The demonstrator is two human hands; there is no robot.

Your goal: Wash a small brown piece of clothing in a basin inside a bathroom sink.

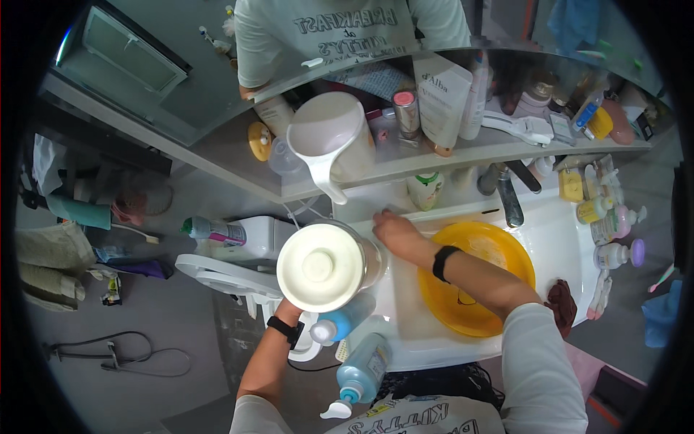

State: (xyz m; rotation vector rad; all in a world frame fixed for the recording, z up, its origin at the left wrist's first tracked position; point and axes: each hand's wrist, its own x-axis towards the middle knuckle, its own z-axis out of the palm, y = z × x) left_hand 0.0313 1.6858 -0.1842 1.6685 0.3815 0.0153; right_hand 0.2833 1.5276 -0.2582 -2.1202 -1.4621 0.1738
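A canister with a round cream lid [320,267] stands at the left end of the sink counter, its clear body leaning into view on the right. My left hand [290,311] reaches in at the lid's lower edge; its fingers are hidden behind the canister. My right hand [396,233] is at the sink's back left rim, beside the canister, with the fingers curled down; whatever they may hold is hidden. Under my right forearm, a yellow basin [441,307] sits in the white sink [412,333]. Two blue bottles, one capped [347,318] and one a pump bottle [365,369], stand nearer me.
Behind the sink, a mirror shelf [434,166] carries a white handled cup [329,134], tubes and jars. A faucet [510,202] rises at the back. Several bottles and a yellow soap bar [571,184] line the right rim, near a brown cloth [562,307]. A toilet [231,271] stands left.
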